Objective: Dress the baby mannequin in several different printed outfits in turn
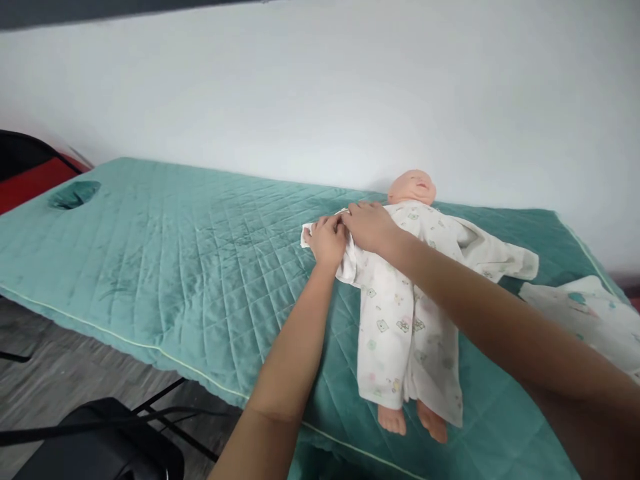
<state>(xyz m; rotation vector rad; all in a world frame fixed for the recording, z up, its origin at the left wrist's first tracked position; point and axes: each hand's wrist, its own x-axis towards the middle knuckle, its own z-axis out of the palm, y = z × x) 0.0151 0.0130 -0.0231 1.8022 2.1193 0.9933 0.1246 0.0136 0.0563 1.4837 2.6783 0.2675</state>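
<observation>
A baby doll (pixel 413 188) lies on its back, dressed in white printed baby clothes (pixel 385 313). Its bare feet poke out of the trouser legs. My left hand (pixel 327 241) is closed on the sleeve (pixel 306 235) at the left of the picture, near its cuff. Close beside it, my right hand (pixel 370 227) grips the same sleeve nearer the shoulder, fingers curled over the cloth. The doll's arm inside is mostly hidden by my hands. The other sleeve (pixel 515 260) stretches out to the right on the bed.
The doll rests on a green quilted bed cover (pixel 200 260) with a face hole (pixel 75 195) at its far left end. A white printed cloth (pixel 590 313) lies at the right. A white wall (pixel 300 93) runs behind; a black chair (pixel 100 447) stands at lower left.
</observation>
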